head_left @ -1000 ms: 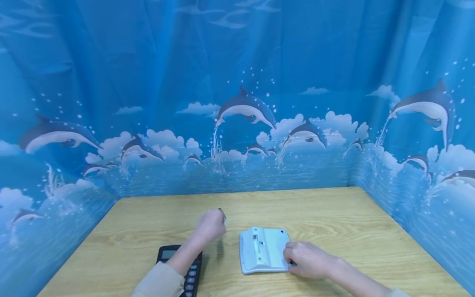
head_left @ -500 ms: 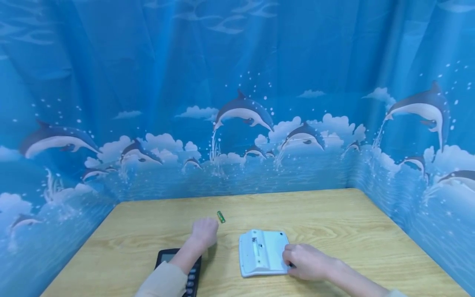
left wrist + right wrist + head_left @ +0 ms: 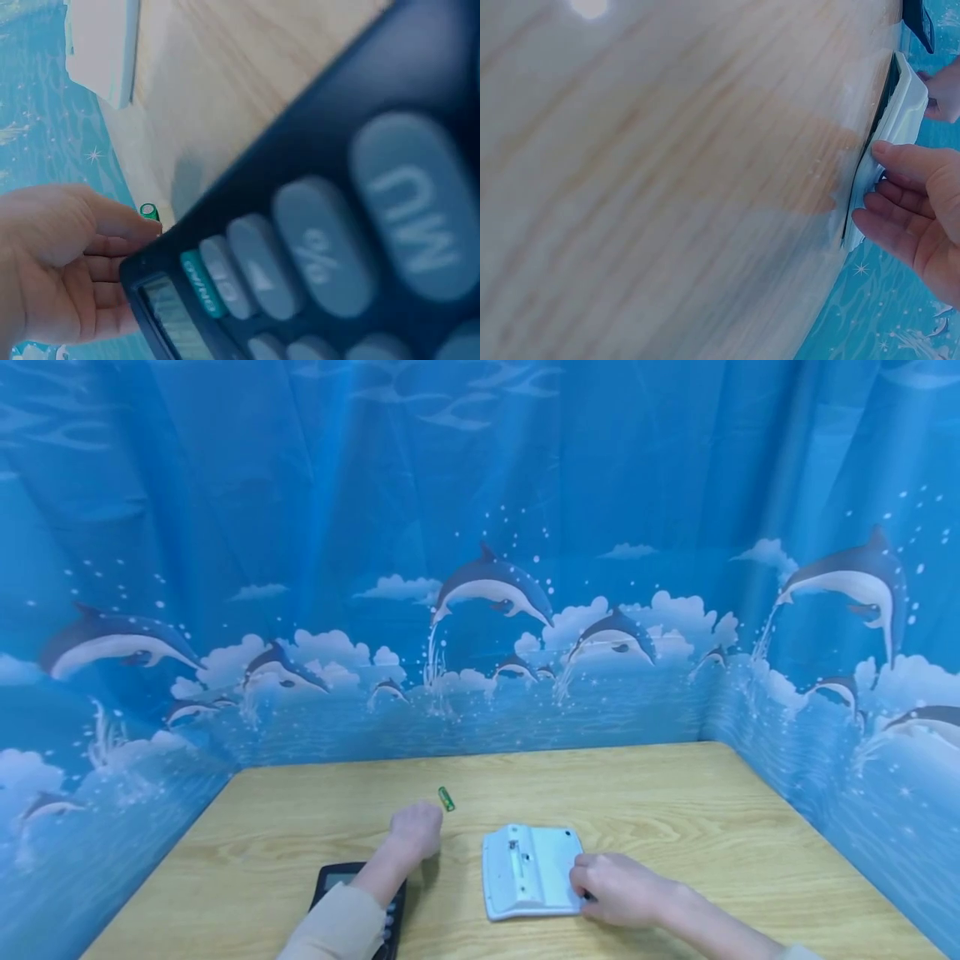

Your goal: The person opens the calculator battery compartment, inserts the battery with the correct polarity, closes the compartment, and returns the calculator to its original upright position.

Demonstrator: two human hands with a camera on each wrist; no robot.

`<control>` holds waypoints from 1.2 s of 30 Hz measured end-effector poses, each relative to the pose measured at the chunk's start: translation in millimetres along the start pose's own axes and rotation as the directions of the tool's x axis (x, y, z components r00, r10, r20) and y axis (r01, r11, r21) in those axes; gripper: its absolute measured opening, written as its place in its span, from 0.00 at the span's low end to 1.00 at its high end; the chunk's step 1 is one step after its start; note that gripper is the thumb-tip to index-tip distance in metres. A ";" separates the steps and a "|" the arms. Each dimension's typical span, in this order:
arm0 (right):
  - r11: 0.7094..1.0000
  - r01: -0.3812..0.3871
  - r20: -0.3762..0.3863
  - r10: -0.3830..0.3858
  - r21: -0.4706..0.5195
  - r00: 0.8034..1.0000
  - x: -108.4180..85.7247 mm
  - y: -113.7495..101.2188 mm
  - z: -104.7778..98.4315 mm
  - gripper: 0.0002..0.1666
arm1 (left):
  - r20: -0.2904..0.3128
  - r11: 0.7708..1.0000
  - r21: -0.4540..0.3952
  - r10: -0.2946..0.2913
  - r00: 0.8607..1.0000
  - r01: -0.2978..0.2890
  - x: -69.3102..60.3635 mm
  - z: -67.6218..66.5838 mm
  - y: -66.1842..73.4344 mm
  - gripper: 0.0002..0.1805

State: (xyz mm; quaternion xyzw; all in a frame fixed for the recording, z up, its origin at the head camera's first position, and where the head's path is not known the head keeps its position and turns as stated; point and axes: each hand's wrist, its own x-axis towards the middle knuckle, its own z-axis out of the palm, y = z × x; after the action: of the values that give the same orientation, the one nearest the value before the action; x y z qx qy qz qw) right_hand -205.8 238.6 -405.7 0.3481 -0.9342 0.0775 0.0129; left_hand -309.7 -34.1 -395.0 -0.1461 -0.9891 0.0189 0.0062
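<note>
My left hand (image 3: 417, 829) hovers over the table just past the black calculator (image 3: 315, 262), its fingers loosely bent with nothing seen in them. A green battery (image 3: 446, 799) lies on the wood a short way beyond that hand. A white calculator-like device (image 3: 551, 864) rests with its back up, showing an open battery slot with metal contacts. My right hand (image 3: 622, 889) pinches the right edge of this white device, thumb and fingers bent at the rim. In the right wrist view the thumb lies against the device's edge (image 3: 907, 112). The device's front is hidden.
The light wooden table (image 3: 660, 793) reaches to a blue dolphin-print curtain (image 3: 480, 610) at the back and sides. My left forearm and sleeve (image 3: 337, 922) cross over the black calculator and cover part of it.
My left hand has let go of the green battery, which now lies on the table. That hand has drawn back slightly toward me and left. The right hand keeps its hold.
</note>
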 end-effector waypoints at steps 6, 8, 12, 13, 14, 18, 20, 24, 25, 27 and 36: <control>1.000 -0.008 0.008 0.008 0.015 1.000 0.2 0.1 -2.1 0.07 | -0.120 0.994 -0.091 0.042 0.992 -0.054 11.2 -5.7 -3.5 0.07; 1.000 -0.014 0.014 0.013 0.023 1.000 0.0 0.4 -2.3 0.06 | -0.155 0.992 -0.091 0.074 0.985 -0.089 15.7 -6.4 -5.2 0.07; 1.000 -0.013 0.013 0.013 0.022 1.000 -0.2 0.7 -1.9 0.07 | -0.180 0.992 -0.042 0.111 0.977 -0.121 23.6 -6.2 -7.4 0.08; 1.000 -0.010 0.011 0.010 0.021 1.000 -0.2 0.8 -1.6 0.07 | -0.174 0.992 -0.030 0.112 0.978 -0.119 25.2 -6.3 -7.2 0.09; 1.000 -0.008 0.010 0.008 0.022 1.000 -0.2 0.7 -1.4 0.07 | -0.166 0.993 -0.018 0.113 0.980 -0.118 26.9 -6.4 -6.8 0.10; 1.000 0.006 0.000 -0.006 0.013 1.000 -0.3 0.8 -0.5 0.07 | -0.128 0.992 0.020 0.123 0.984 -0.121 33.6 -6.9 -3.2 0.08; 1.000 0.005 0.000 -0.005 0.007 1.000 -0.2 0.8 -0.4 0.07 | -0.116 0.992 0.042 0.126 0.985 -0.121 36.9 -6.5 -0.9 0.02; 1.000 -0.003 0.003 0.003 0.003 1.000 0.8 0.1 -0.6 0.07 | -0.098 0.992 0.068 0.108 0.989 -0.102 41.0 -3.4 2.9 0.07; 1.000 -0.009 0.009 0.009 0.005 1.000 1.2 -0.3 -0.8 0.07 | -0.095 0.993 0.073 0.104 0.990 -0.097 41.6 -2.3 3.6 0.07; 1.000 -0.013 0.015 0.013 0.009 1.000 1.8 -0.8 -1.4 0.07 | -0.091 0.995 0.053 0.092 0.992 -0.087 42.2 -0.8 4.3 0.09; 0.999 -0.022 0.036 0.021 0.032 0.999 2.3 -0.6 -4.2 0.08 | 0.023 0.997 -0.075 -0.008 1.000 0.009 44.3 1.3 5.0 0.28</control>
State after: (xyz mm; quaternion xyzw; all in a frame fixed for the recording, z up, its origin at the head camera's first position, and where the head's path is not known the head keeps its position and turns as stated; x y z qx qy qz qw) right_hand -207.3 237.3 -401.3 0.3397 -0.9365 0.0865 -0.0100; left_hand -350.7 -16.6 -396.2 -0.1418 -0.9897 -0.0164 -0.0106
